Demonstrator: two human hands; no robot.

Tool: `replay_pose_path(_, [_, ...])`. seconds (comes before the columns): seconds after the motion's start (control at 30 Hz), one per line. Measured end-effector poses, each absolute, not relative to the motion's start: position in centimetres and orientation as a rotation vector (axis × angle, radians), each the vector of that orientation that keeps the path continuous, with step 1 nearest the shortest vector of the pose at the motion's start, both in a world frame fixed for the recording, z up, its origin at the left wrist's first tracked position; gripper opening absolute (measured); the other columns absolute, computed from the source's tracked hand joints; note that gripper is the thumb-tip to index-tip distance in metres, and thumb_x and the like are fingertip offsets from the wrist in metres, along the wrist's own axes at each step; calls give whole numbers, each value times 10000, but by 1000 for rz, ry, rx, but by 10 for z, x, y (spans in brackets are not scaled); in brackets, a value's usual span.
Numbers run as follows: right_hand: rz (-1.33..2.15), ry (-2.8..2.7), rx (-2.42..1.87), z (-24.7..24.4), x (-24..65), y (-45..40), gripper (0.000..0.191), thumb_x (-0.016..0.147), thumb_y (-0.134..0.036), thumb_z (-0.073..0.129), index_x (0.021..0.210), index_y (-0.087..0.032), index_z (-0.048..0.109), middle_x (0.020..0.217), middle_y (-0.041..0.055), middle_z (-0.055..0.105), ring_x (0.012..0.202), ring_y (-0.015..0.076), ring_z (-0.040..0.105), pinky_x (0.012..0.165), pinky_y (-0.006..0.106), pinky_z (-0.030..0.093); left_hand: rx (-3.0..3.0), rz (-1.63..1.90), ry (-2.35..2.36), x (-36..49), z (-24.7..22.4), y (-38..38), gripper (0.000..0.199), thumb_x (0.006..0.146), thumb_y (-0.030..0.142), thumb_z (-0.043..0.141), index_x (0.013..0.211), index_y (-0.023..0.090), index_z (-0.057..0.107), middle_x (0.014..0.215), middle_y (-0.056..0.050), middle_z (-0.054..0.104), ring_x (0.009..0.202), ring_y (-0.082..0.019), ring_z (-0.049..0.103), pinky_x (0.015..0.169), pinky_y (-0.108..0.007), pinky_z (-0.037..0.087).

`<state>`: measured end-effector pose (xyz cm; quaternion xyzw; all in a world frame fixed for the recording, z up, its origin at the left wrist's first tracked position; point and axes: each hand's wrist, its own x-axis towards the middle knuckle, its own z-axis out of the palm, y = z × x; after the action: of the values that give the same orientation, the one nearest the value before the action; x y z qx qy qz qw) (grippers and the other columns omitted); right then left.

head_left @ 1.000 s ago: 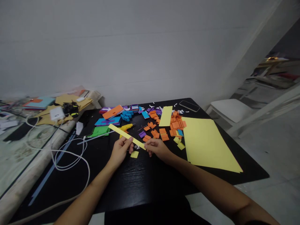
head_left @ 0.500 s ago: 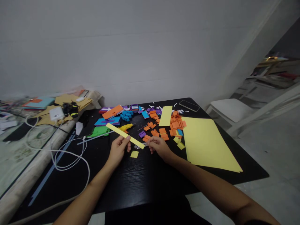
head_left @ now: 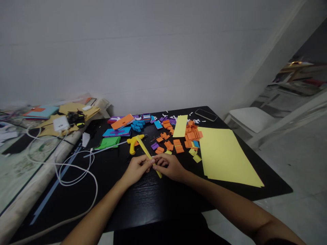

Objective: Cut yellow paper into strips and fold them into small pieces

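A narrow yellow paper strip [head_left: 144, 146] slants between my two hands, its far end over a yellow glue gun [head_left: 133, 143] lying on the black table. My left hand [head_left: 138, 168] pinches the strip near its middle with the thumb on top. My right hand [head_left: 170, 166] is closed on the strip just below, its fingertips meeting those of my left. The strip's near end [head_left: 159, 175] sticks out below the fingers. Just beyond my right hand lies a small yellow paper piece [head_left: 168, 152]. Orange folded paper pieces [head_left: 178, 146] and a purple piece [head_left: 154, 146] are close by.
Large yellow sheets [head_left: 227, 156] lie at the right, with a yellow rectangle [head_left: 180, 126] across the orange pile. A phone [head_left: 206, 115] rests at the back. Blue [head_left: 117, 131] and green paper stacks [head_left: 108, 142] sit at left, near a white cable [head_left: 74, 165].
The strip has turned steeper and come nearer to me. My right hand has moved left and down onto it, meeting my left hand. The glue gun is more exposed.
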<state>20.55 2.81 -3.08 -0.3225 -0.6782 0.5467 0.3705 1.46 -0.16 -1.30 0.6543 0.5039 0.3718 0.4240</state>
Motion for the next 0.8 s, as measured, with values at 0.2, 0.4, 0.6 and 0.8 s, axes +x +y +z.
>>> replay_pose_path(0.2, [1523,-1626,-807,-37,205,32,314,699,-292,792,949,-162,654,794,13,653,710,134,626,614,239,505,1605,954,1227,15,-17,0,273,872,430,650,880,158,629,619,24,594,551,-117,537,541,-209,402])
replay_pose_path(0.4, [1622,-1572,-790,-37,206,34,323,675,-327,816,885,-168,627,756,-6,639,693,126,620,646,254,507,1546,957,1190,16,-16,0,302,853,408,678,1023,161,647,679,16,594,572,-116,544,536,-206,399])
replay_pose_path(0.6, [1668,-1558,-789,-34,205,32,377,666,-384,825,915,-162,651,779,7,664,726,142,641,703,287,530,1417,1013,1162,18,-16,1,299,791,407,740,922,153,652,682,23,574,561,-99,517,527,-196,398])
replay_pose_path(0.8, [1600,-1573,-803,-34,205,32,342,677,-391,823,824,-166,611,765,-4,633,682,120,600,626,248,482,1445,1047,1220,17,-20,2,302,752,391,776,880,145,657,666,31,552,567,-95,487,522,-190,380])
